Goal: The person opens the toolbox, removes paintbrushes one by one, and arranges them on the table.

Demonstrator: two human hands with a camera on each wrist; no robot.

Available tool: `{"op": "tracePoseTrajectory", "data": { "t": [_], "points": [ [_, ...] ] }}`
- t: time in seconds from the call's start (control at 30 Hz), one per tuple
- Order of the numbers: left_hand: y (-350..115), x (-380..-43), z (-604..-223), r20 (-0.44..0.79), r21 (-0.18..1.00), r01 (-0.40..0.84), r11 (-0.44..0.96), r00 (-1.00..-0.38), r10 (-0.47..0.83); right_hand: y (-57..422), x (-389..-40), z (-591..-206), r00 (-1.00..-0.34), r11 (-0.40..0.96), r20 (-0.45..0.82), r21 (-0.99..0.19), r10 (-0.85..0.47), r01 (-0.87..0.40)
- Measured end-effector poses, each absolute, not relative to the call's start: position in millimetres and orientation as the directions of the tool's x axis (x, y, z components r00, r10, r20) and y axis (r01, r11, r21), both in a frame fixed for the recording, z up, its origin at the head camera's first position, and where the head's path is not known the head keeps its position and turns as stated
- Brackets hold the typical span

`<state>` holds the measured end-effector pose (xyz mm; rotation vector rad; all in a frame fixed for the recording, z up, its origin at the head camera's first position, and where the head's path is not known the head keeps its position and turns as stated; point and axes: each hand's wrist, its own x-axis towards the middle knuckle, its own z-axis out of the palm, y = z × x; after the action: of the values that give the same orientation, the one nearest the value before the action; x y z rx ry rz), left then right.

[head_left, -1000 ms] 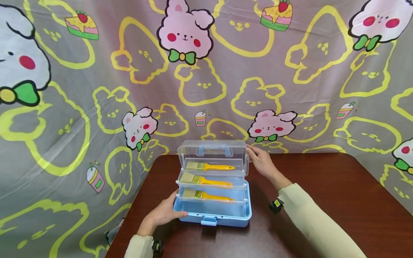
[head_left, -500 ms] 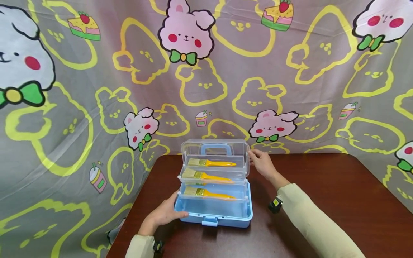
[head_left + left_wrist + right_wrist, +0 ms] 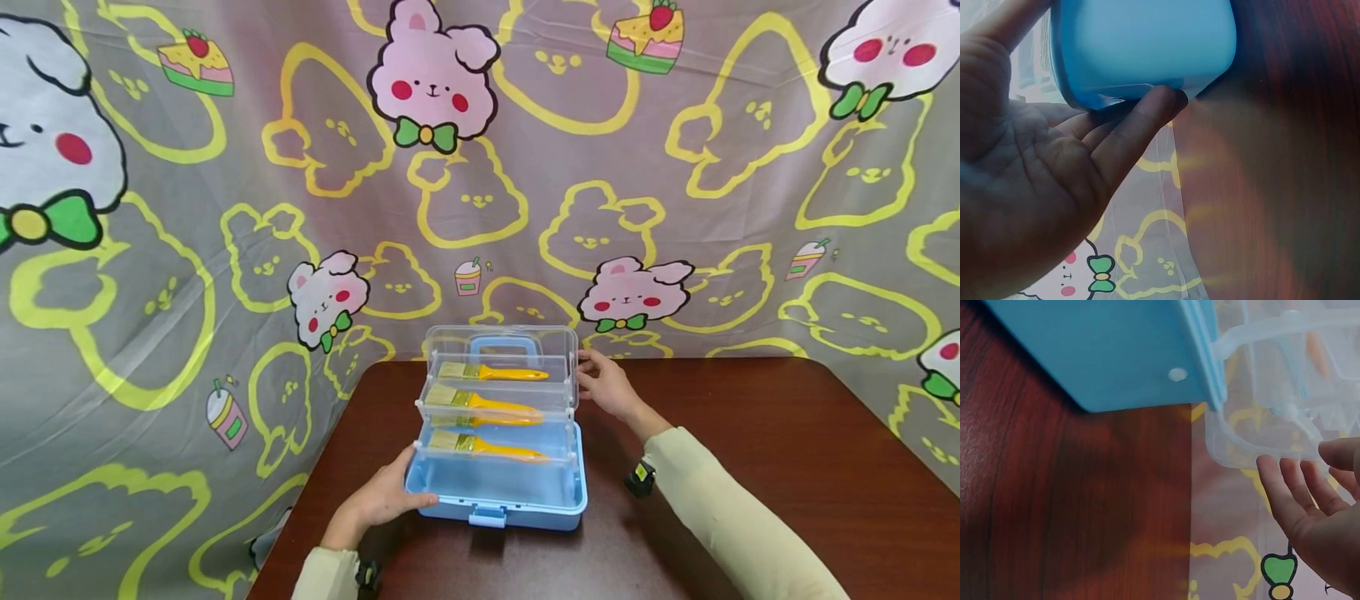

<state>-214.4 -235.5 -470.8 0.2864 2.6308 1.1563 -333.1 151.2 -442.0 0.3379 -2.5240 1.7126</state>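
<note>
A storage box [image 3: 506, 515] with a light blue base and clear lid stands opened on the table. Its clear tiers are fanned out, carrying a top paintbrush [image 3: 495, 373], a middle paintbrush [image 3: 487, 406] and a lower paintbrush [image 3: 487, 448], all yellow-handled. My left hand [image 3: 382, 496] holds the base at its left front corner, thumb on the front rim and fingers along the side, as the left wrist view shows too. At the right edge of the clear lid [image 3: 1235, 450], my right hand [image 3: 1316, 506] touches with its fingertips, the fingers fairly straight.
The brown table [image 3: 720, 467] extends to the right of the box. A patterned cloth [image 3: 480, 200] hangs close behind and on the left. The blue latch [image 3: 487, 516] juts from the box front, and the blue handle [image 3: 504, 344] shows through the lid.
The lid has swung back and the tiers with the paintbrushes have risen slightly along with it. My right hand has shifted slightly with the lid edge; the left hand keeps its hold.
</note>
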Motion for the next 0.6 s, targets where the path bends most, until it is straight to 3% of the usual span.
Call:
{"op": "tracePoseTrajectory", "data": {
  "t": [0.6],
  "points": [
    [-237.6, -213.9, -472.6, -0.178, 0.735, 0.053, 0.676, -0.947, 0.267, 151.1, -334.6, -457.1, -0.965, 0.503, 0.164, -0.828, -0.203, -0.246]
  ]
}}
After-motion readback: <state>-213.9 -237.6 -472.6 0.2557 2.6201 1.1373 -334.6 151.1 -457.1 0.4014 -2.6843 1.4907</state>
